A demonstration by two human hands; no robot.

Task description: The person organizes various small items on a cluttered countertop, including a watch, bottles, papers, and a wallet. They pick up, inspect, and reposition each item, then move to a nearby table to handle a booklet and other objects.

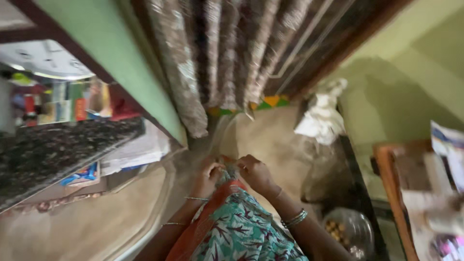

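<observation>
I see my left hand and right hand curled together, pinching a bunched grey cloth between them. Just below both hands lies teal-and-orange patterned fabric.

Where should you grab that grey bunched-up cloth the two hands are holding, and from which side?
Best at its gathered top end, probably. The grey cloth bunches into a narrow tuft there, between the left hand and the right hand. Come in from both sides, as these hands do, and pinch with the fingertips. Lower down it spreads into the wide patterned fabric, too broad to grip. The picture is blurred, so finer detail is unclear.
</observation>
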